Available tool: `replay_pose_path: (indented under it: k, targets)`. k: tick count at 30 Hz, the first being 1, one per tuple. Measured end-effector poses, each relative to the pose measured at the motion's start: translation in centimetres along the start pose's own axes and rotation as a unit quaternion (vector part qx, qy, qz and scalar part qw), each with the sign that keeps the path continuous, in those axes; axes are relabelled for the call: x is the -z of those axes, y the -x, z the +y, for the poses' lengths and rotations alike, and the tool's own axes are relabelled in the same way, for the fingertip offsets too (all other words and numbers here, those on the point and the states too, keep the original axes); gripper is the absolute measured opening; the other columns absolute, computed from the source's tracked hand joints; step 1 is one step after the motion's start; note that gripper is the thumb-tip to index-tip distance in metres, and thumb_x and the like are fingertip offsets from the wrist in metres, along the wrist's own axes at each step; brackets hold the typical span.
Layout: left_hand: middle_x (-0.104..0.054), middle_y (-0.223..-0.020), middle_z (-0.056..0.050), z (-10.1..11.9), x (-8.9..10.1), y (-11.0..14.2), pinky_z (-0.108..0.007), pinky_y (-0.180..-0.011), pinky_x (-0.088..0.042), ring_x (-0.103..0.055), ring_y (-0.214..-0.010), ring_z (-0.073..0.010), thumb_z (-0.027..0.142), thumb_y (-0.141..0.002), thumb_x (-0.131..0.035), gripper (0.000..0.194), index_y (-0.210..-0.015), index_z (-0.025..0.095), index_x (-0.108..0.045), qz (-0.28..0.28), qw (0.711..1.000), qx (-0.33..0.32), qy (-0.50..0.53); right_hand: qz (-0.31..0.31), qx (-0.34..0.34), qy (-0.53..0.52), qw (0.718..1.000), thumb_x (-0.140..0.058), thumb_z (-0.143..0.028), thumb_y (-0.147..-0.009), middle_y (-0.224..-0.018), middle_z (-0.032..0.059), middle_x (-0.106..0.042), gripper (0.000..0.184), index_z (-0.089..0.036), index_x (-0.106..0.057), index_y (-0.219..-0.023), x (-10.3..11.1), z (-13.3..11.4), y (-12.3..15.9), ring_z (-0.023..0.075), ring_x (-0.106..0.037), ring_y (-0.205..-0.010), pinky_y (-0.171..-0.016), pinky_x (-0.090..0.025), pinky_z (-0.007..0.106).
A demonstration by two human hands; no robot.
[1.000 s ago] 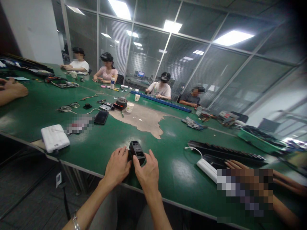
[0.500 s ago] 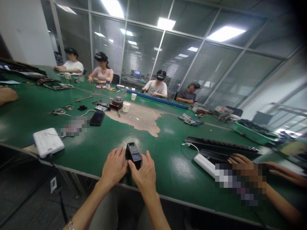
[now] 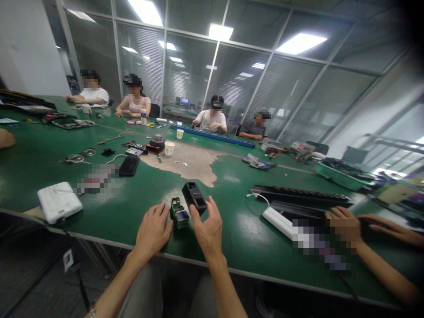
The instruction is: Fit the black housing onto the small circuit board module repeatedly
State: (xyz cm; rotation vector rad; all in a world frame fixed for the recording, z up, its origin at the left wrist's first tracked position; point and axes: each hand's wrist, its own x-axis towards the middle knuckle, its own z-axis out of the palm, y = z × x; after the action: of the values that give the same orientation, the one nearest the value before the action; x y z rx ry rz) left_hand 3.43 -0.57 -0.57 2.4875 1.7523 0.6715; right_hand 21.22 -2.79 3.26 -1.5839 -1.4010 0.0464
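Note:
A small green circuit board (image 3: 179, 215) with a little display and metal ports is near the front edge of the green table. Gripping its left side is my left hand (image 3: 153, 230), with the fingers reaching along it and partly hidden. My right hand (image 3: 209, 227) holds a black plastic case cover (image 3: 194, 196) by its near end, between thumb and fingers. Cut-outs show in the cover's top face. Cover and board are apart, with the cover to the right and slightly farther away.
Left lie a white box (image 3: 59, 202), a phone (image 3: 129, 165) and glasses (image 3: 79, 156). A paper cup (image 3: 169, 148) stands ahead. On the right are a white power strip (image 3: 278, 222), a black rail (image 3: 298, 194) and a co-worker's hand (image 3: 344, 225). Other people sit across the table.
The black cover has come off the circuit board and moved up and right in my right hand, exposing the board. My left hand stays beside the board. The view has shifted slightly.

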Motion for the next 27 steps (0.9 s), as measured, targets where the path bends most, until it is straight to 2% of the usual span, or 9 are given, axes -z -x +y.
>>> replay_pose_path:
  k: [4, 8, 16, 23, 27]
  targets:
    - [-0.05, -0.144, -0.011, 0.0, -0.1, 0.0, -0.045, -0.106, -0.038, -0.042, -0.129, -0.0281, 0.035, -0.095, -0.048, 0.044, -0.135, 0.019, -0.053, 0.001, 1.0, -0.003, -0.002, 0.008, -0.015, 0.03, 0.999, -0.059, -0.05, -0.087, -0.136, 0.0242, -0.054, 0.046, -0.01, -0.066, -0.108, 0.1, 3.1, 0.5, 0.0317, -0.049, -0.129, -0.108, -0.037, 0.047]
    - [-0.049, -0.145, -0.011, 0.0, 0.0, 0.1, -0.044, -0.106, -0.037, -0.043, -0.129, -0.0279, 0.037, -0.096, -0.047, 0.043, -0.135, 0.02, -0.053, 0.0, 1.0, -0.002, -0.004, 0.014, -0.017, 0.05, 0.999, -0.058, -0.05, -0.086, -0.135, 0.0252, -0.054, 0.045, -0.01, -0.066, -0.107, -0.5, 4.9, 1.0, 0.033, -0.049, -0.128, -0.107, -0.037, 0.049]
    - [-0.049, -0.145, -0.011, -0.2, -0.2, 0.0, -0.044, -0.106, -0.037, -0.042, -0.13, -0.0282, 0.039, -0.096, -0.047, 0.044, -0.134, 0.02, -0.054, -0.003, 1.0, 0.0, -0.002, 0.028, -0.015, 0.064, 0.997, -0.056, -0.053, -0.087, -0.136, 0.0263, -0.052, 0.052, -0.009, -0.063, -0.114, -1.0, 6.7, 1.0, 0.034, -0.048, -0.128, -0.106, -0.038, 0.051]
    - [-0.049, -0.145, -0.01, -0.1, -0.1, 0.0, -0.045, -0.106, -0.038, -0.042, -0.129, -0.0282, 0.039, -0.096, -0.046, 0.044, -0.135, 0.02, -0.054, -0.009, 1.0, 0.0, -0.01, -0.003, 0.003, 0.109, 0.994, -0.056, -0.054, -0.087, -0.135, 0.0267, -0.052, 0.048, -0.01, -0.067, -0.105, -1.0, 7.1, 1.5, 0.0349, -0.043, -0.132, -0.108, -0.035, 0.051]
    - [-0.049, -0.145, -0.01, 0.0, -0.1, -0.1, -0.045, -0.106, -0.038, -0.042, -0.13, -0.028, 0.04, -0.097, -0.045, 0.043, -0.135, 0.021, -0.054, -0.003, 1.0, 0.001, -0.004, -0.001, 0.004, 0.126, 0.992, -0.059, -0.057, -0.084, -0.139, 0.0296, -0.047, 0.067, -0.003, -0.06, -0.122, -1.1, 7.3, 1.8, 0.0366, -0.041, -0.133, -0.109, -0.035, 0.051]
